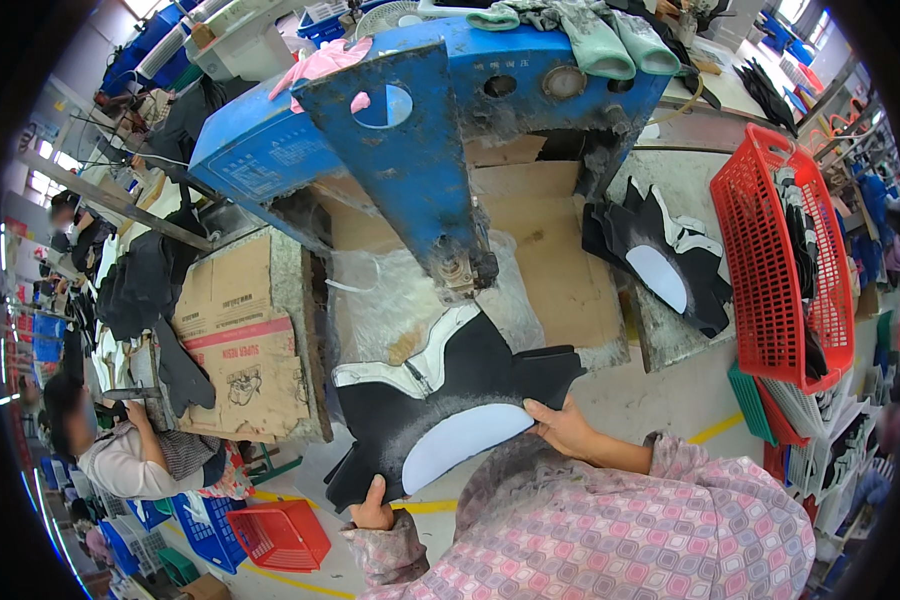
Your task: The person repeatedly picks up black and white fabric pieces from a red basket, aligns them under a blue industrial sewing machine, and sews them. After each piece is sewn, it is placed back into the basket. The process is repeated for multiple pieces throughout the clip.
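A black flat cut piece (470, 375), which looks like a shoe upper, is stretched between my two hands. It has a white half-oval patch on its near edge and a white curved strip on its far left edge. My left hand (373, 508) pinches its near left corner with the thumb on top. At the right end of the white patch, my right hand (567, 430) grips the near edge, thumb on top. The piece's far edge reaches below the blue machine's head (458, 270). Most fingers of both hands are hidden underneath.
The blue machine (390, 160) arches over a plastic-covered bed (515, 290). Similar black pieces (660, 265) lie on the right-hand table, beside a red basket (785, 270). Cardboard (235, 360) covers the left table. Green gloves (595, 40) rest on the machine. A co-worker (135, 455) sits at left.
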